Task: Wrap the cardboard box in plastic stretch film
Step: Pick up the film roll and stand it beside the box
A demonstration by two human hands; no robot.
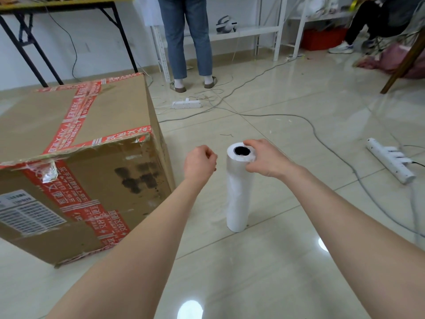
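Observation:
A large cardboard box (76, 162) sealed with red printed tape stands on the tiled floor at the left. To its right a white roll of stretch film (238, 194) stands upright on the floor, its dark core hole facing up. My right hand (264, 158) grips the top rim of the roll, fingers over the far edge and thumb on the near side. My left hand (200, 161) hovers just left of the roll's top with its fingers curled in, holding nothing that I can see. No film is visible on the box.
A white power strip (391, 161) lies to the right and another power strip (186, 103) farther back, with grey cables (317, 132) trailing across the floor. A standing person's legs (188, 42) are behind by white shelving. A black-legged table (57, 10) stands at the back left.

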